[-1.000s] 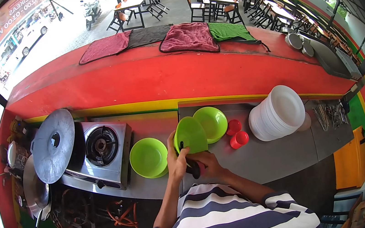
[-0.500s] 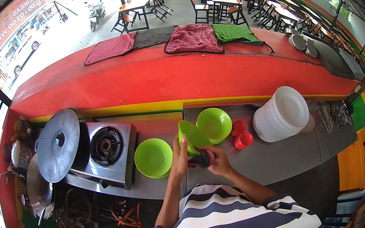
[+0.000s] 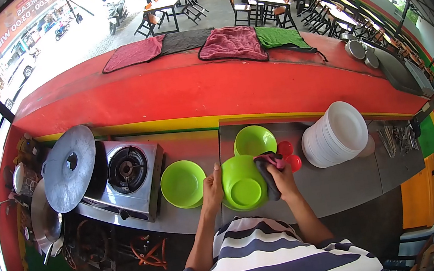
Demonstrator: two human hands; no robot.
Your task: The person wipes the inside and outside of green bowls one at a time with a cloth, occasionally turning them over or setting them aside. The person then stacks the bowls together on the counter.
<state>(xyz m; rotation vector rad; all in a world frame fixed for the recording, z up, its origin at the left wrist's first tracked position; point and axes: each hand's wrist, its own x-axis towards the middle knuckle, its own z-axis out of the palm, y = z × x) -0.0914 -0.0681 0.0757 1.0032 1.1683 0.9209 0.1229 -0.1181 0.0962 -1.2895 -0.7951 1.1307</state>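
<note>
Bright daylight pours in from the open street side, which looks washed out white. The picture bends round at the edges, with black corners. Small shiny spots sit on the stove (image 3: 123, 175). Under the tabletop (image 3: 195, 221) it is dark.

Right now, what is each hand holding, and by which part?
The left hand holds an upturned lime-green plastic bowl by its left side; the right hand holds a bunched pink-and-dark-grey fabric cloth against its right side.

The shirt (image 3: 267, 266) at six o'clock bore navy-and-white stripes. The ledge (image 3: 211, 89) towards twelve was red, the central bowl (image 3: 242, 179) lime green.
</note>
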